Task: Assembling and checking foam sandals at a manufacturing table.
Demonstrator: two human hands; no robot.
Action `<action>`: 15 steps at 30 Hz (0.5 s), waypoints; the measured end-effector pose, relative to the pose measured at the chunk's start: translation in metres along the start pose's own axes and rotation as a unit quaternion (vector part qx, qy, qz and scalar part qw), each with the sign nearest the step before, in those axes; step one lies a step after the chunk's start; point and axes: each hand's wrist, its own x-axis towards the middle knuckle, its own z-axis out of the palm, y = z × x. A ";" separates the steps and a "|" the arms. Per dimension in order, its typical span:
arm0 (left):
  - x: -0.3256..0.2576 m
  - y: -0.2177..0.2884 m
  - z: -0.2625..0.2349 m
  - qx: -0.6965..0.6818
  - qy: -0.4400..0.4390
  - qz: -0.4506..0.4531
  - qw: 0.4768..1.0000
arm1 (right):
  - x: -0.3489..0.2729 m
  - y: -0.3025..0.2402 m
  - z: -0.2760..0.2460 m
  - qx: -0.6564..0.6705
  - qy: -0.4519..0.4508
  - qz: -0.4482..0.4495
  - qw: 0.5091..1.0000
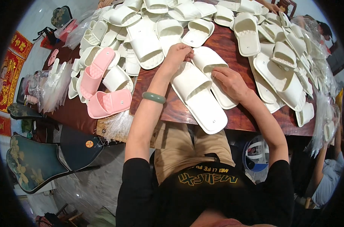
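Note:
In front of me a pair of white slide slippers lies side by side on the dark red wooden table (232, 41), toes pointing away. The left slipper (206, 109) reaches past the table's near edge; the right slipper (209, 57) lies a little farther in. At the toe end, my left hand (177, 56) has its fingers curled closed between the two straps. My right hand (231, 84) pinches at the opening of the right slipper's strap, where a thin pale strand seems to show. What either hand's fingertips grip is too small or hidden to name.
White slippers (147, 43) pile up at the left and back, and another heap (279, 72) covers the right side. Two pink slippers (109, 103) lie at the left, above a bundle of white strands (121, 125). Clear plastic bags (58, 85) hang there. Other people's hands (272, 6) show at the back.

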 end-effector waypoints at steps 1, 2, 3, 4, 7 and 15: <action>0.001 0.000 -0.003 -0.046 -0.018 -0.012 0.999 | 0.001 0.001 0.001 0.014 0.003 0.012 1.000; 0.002 -0.001 -0.005 -0.046 -0.015 -0.011 0.999 | 0.002 0.001 0.002 0.015 0.003 0.010 1.000; 0.001 -0.002 -0.006 -0.053 -0.009 -0.011 0.998 | 0.002 0.001 0.003 0.029 0.001 0.019 0.999; 0.002 -0.003 -0.006 -0.060 -0.002 -0.012 0.998 | 0.001 0.001 0.004 0.044 -0.001 0.030 0.999; 0.005 -0.003 -0.008 -0.032 0.007 0.024 0.999 | 0.003 0.003 0.007 0.066 0.036 0.032 0.997; -0.004 0.020 -0.015 -0.021 0.089 0.208 0.974 | 0.021 -0.013 -0.027 0.178 0.182 0.163 0.953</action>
